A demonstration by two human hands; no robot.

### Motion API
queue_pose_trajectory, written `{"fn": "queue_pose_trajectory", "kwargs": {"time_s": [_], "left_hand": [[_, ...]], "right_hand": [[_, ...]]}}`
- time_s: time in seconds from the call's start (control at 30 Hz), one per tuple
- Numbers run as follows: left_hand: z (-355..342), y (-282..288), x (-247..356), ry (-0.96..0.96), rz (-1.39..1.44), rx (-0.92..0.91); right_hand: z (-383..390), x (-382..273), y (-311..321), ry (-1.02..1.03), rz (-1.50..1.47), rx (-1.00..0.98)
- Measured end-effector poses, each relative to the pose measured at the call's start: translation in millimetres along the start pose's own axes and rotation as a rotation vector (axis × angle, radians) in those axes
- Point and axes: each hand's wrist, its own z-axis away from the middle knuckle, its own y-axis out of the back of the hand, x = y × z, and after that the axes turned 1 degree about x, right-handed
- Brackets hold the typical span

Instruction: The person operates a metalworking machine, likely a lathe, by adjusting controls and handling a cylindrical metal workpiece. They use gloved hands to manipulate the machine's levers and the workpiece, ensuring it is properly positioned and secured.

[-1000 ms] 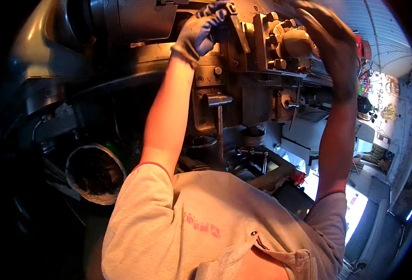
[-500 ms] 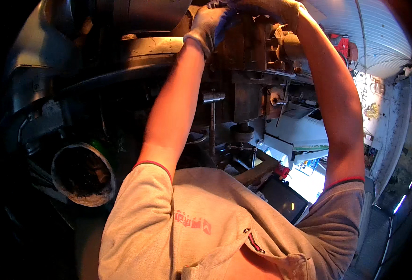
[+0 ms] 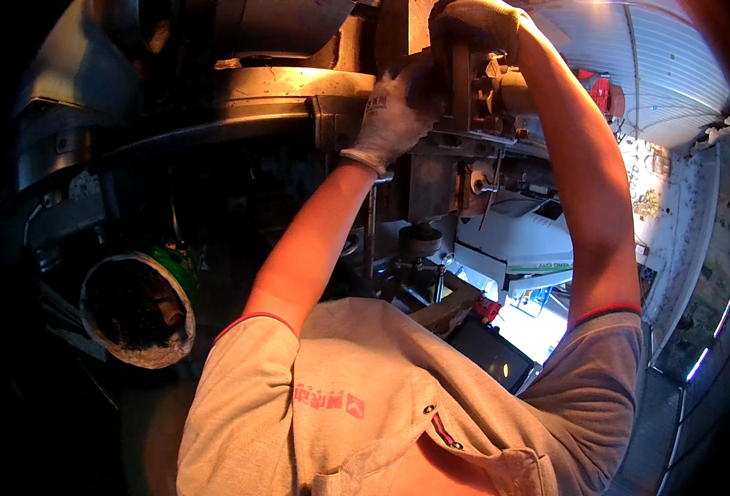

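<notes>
My left hand (image 3: 394,112), in a light glove with dark palm, curls its fingers into shadow against the dark metal block (image 3: 460,87) of the machine; what it grips is hidden. My gloved right hand (image 3: 481,25) reaches over the same block from above, higher than my left, its fingertips lost in shadow. Just right of the block, beneath my right hand, sit bolt heads and a rounded metal part (image 3: 514,91). Below my left wrist a T-handled bar (image 3: 370,231) hangs vertically on the machine. The large metal housing (image 3: 274,25) fills the upper left.
A bucket-like container (image 3: 137,310) with green outside and crusted rim sits at lower left. Below the machine are a small handled wheel (image 3: 421,241), a red object (image 3: 486,307) and a dark tray (image 3: 485,355). A corrugated white surface (image 3: 662,58) and bright daylight are at right.
Over the last second my right hand moved up and left over the block. Since half a second ago my left hand has moved down, away from my right.
</notes>
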Motion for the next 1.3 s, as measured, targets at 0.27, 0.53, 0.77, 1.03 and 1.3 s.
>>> {"fn": "queue_pose_trajectory", "kwargs": {"time_s": [0.27, 0.53, 0.77, 1.03, 1.3], "left_hand": [[-7, 2, -8, -0.042, -0.035, 0.064], [-6, -3, -10, -0.044, 0.026, 0.070], [-9, -5, -12, -0.074, -0.183, 0.029], [-17, -8, -21, -0.222, -0.168, 0.069], [-24, -2, -29, -0.327, -0.142, 0.108]], "right_hand": [[-12, 2, 0, -0.054, 0.128, -0.082], [-6, -1, 0, -0.128, 0.226, -0.112], [-7, -6, -1, -0.171, 0.277, -0.132], [6, 3, -8, -0.171, 0.143, -0.056], [-31, -112, 15, -1.305, 0.241, -0.040]]}}
